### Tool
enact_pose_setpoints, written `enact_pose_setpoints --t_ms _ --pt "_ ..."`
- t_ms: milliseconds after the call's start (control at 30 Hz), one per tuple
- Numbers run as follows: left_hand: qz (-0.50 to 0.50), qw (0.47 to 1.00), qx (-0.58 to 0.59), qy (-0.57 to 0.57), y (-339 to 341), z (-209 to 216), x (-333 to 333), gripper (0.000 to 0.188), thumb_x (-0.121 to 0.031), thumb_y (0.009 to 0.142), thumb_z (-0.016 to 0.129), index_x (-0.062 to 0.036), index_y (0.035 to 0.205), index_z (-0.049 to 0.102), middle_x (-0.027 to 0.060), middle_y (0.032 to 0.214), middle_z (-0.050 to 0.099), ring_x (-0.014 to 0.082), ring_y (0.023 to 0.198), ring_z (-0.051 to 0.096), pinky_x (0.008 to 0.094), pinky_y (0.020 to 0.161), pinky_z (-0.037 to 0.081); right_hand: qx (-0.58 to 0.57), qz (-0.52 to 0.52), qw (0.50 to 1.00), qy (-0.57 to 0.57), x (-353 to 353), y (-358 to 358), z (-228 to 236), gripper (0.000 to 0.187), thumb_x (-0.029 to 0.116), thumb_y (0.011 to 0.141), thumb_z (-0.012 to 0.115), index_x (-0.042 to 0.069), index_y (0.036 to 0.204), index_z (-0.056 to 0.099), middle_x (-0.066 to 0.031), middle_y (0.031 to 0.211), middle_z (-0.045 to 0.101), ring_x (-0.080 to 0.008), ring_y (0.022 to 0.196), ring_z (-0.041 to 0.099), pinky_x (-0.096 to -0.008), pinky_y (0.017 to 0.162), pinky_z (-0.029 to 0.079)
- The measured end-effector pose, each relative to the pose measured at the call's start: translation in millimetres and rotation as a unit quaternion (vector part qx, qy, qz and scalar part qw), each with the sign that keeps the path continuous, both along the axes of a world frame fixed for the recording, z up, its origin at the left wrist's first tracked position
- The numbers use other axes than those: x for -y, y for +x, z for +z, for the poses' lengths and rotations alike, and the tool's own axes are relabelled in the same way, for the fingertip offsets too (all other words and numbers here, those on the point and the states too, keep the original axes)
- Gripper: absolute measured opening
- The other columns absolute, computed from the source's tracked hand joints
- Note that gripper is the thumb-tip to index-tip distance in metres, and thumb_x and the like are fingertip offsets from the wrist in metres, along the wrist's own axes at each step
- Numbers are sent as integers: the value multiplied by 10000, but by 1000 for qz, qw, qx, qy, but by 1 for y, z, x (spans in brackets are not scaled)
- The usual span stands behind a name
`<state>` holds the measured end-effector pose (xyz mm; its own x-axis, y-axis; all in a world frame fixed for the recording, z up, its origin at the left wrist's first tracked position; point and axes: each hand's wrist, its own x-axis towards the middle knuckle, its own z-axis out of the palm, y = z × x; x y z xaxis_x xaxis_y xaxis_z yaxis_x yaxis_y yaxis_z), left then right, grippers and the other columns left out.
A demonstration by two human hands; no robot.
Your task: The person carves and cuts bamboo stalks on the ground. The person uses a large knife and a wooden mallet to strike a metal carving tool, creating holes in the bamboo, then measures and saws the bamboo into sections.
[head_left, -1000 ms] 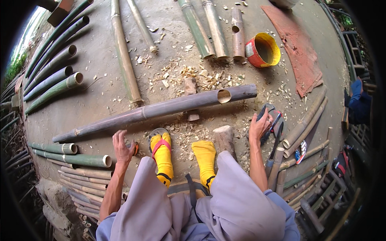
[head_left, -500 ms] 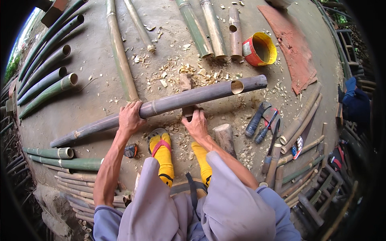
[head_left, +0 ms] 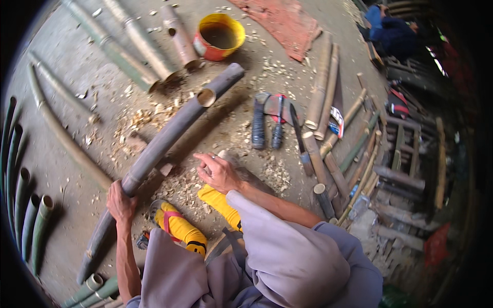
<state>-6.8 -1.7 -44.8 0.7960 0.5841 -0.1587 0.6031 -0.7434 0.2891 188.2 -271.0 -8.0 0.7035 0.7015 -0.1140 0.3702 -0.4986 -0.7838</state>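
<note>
A long grey-brown bamboo pole (head_left: 164, 133) slants up to the right across the middle, with a round hole cut near its far end. Around its lower part the fingers of my left hand (head_left: 121, 201) are wrapped. Clear of the pole, my right hand (head_left: 221, 172) has its fingers apart and holds nothing; it hovers by a short wooden log (head_left: 246, 174). Beneath the pole shows a wooden block (head_left: 165, 169), mostly hidden. Right of the pole lie a hatchet (head_left: 258, 123) with a dark wrapped handle, a dark-handled tool (head_left: 278, 126) and a long knife (head_left: 300, 138).
Wood chips (head_left: 149, 115) litter the floor. Beyond the pole stand a yellow and red bucket (head_left: 238, 35) and a bamboo piece with a hole (head_left: 179, 38). A red sheet (head_left: 287, 23) lies farther off. Bamboo poles (head_left: 321, 82) line both sides. Another person (head_left: 393, 33) is at far right.
My right hand has let go of the block under the pole and moved away from it. The view has turned right, so the pole appears steeper. My left hand keeps its grip.
</note>
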Motion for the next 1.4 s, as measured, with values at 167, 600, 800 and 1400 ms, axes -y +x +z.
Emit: enact_pose_setpoints --t_ms 167,600,800,1400 --pt "-51 998 38 13 -3 -2 0 577 -78 602 737 -58 1127 500 157 1053 540 361 1030 531 445 882 445 105 -281 954 -12 129 21 27 300 -1 811 600 31 1109 616 -98 821 631 -198 635 608 -317 549 501" --pt "-167 970 -122 -124 30 159 -25 485 -77 649 732 -38 1103 565 139 957 587 268 841 587 391 776 497 333 -246 866 -281 418 132 17 490 22 776 602 -13 1251 487 -202 1258 498 -362 1151 496 -416 982 427" --pt "-225 954 -190 -52 65 207 -12 449 -115 663 741 -18 1072 581 144 911 614 271 817 618 384 715 515 277 -172 845 -425 450 222 -10 605 128 828 624 -33 1360 387 -231 1419 393 -372 1312 380 -422 1108 321" --pt "-98 989 -102 -44 131 53 51 844 -302 659 791 -95 1365 378 168 1242 502 324 1177 480 459 970 429 297 -136 716 -618 476 246 -1 638 204 699 767 110 1271 501 -110 1191 593 -282 1160 526 -504 925 430"
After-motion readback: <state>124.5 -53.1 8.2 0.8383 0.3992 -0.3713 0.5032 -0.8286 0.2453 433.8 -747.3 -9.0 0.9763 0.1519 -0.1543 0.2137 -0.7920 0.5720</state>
